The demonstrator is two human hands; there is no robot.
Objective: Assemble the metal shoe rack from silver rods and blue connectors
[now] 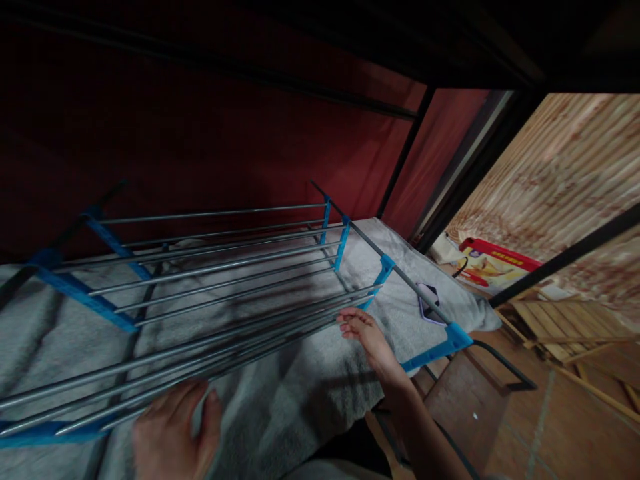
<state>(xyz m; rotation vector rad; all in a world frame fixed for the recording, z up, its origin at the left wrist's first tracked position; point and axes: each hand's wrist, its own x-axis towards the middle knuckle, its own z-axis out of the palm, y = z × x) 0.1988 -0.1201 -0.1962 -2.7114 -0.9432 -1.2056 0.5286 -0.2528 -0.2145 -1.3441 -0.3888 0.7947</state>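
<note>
A rack of thin metal rods joined by blue plastic end pieces stands on a grey blanket. Low in the picture, my left hand curls its fingers over the front lowest metal rod. Its thumb stands apart from the fingers, and the fingertips are hidden. Farther right, my right hand has bent fingers at the same rod, close to a blue end piece. At the right end a dark side pole links the blue pieces, down to a blue corner piece.
A phone lies on the blanket behind the side pole. Dark frame bars and a dark red wall close in the back. To the right are a red and yellow box, slatted wooden furniture and a tiled floor.
</note>
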